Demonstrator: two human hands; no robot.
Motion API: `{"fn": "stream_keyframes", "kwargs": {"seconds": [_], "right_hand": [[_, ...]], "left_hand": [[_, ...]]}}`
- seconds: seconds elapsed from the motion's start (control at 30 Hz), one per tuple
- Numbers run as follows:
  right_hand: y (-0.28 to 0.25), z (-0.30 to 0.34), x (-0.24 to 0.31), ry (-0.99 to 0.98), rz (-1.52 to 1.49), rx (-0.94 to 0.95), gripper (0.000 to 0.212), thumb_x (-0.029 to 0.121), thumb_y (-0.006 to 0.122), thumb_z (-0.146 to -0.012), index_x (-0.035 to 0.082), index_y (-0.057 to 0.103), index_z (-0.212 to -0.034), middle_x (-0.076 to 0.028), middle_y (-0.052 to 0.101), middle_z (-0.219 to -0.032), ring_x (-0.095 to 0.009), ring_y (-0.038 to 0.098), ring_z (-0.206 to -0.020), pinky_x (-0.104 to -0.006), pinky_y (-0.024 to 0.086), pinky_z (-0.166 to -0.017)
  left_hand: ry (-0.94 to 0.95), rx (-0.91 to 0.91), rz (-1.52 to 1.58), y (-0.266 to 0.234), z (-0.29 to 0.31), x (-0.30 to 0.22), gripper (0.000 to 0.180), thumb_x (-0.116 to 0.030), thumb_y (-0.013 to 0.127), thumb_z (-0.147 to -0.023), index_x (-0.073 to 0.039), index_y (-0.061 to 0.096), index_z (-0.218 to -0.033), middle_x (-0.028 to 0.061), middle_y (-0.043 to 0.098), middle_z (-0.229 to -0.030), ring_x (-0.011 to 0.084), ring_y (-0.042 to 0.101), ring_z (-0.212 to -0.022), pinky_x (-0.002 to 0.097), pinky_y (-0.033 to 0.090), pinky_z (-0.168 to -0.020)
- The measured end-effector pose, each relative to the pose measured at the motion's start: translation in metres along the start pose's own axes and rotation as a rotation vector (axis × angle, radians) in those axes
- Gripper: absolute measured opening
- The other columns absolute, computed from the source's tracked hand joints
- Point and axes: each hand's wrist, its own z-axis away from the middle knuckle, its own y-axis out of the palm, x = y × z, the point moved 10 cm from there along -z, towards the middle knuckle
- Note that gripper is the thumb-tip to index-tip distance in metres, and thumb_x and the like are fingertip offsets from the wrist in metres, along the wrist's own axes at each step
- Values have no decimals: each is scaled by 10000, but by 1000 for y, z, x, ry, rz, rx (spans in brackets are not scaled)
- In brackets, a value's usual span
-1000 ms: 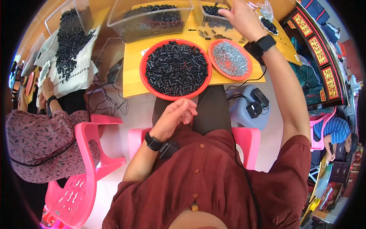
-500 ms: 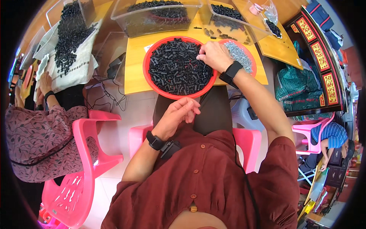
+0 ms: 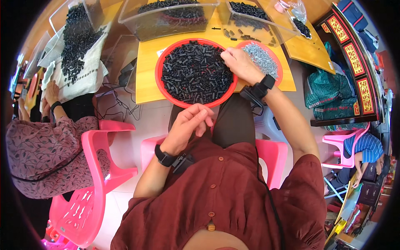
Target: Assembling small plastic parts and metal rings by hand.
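Observation:
A round red basin [image 3: 156, 75] heaped with small black tubular plastic parts [image 3: 196, 73] sits at the table's front edge. Beside it on the right is a smaller red-pink dish [image 3: 279, 75] full of small silvery screws or pins [image 3: 260, 57]. My right hand [image 3: 241, 64] is over the gap between the two, fingertips pinched at the basin's right rim; what they hold, if anything, is hidden. Just below the basin's near rim is my left hand [image 3: 189, 127], fingers curled and thumb pressed against them. Any small piece inside it cannot be made out.
Clear plastic bins [image 3: 166, 31] of black parts stand along the back of the yellow table [image 3: 146, 83]. Loose black pieces [image 3: 250, 36] lie near the right bin. At left, a co-worker [image 3: 50, 154] sits by a cloth-covered table with more parts. Pink chairs [image 3: 93, 166] stand close by.
My right hand has shifted slightly right, from over the black parts to the basin's rim. My left hand has moved a little left, its fingers curling more.

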Motion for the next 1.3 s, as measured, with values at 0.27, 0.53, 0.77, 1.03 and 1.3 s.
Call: {"fn": "stream_keyframes", "kwargs": {"seconds": [0.27,0.53,0.77,1.03,1.3], "right_hand": [[15,29,-15,274,-693,286,285,282,404,-939,119,422,-706,42,403,-637,-35,289,-482,-203,237,-439],[5,70,-10,328,-1284,318,262,267,425,-961,59,561,-877,12,475,-644,-26,338,-499,-184,210,-417],[-3,107,-36,399,-1155,264,282,289,527,-962,98,528,-755,71,436,-631,-6,346,-521,-183,246,-448],[-26,133,-64,432,-1123,205,251,228,540,-965,50,565,-790,66,465,-643,-8,383,-573,-185,287,-507],[-82,106,-97,327,-348,-87,160,161,622,-886,3,624,-862,-89,575,-585,-181,566,-516,-302,422,-516]], "left_hand": [[21,-208,-350,-6,0,-30,138,-163,581,-950,-43,602,-1016,-18,606,-794,19,474,-615,173,373,-541],[142,-312,-787,-31,-52,-89,135,-119,638,-902,-13,627,-984,-38,546,-717,41,467,-643,210,400,-577],[158,-345,-1241,-38,-134,-111,162,-113,684,-807,-39,668,-951,45,617,-693,149,575,-623,301,456,-595],[179,-350,-1558,-27,-165,-110,160,-67,740,-709,-91,680,-855,63,605,-753,225,610,-694,354,478,-619],[252,-285,-1718,-6,-161,-111,123,-112,706,-746,-93,657,-858,70,580,-866,292,617,-757,401,478,-633]]}}
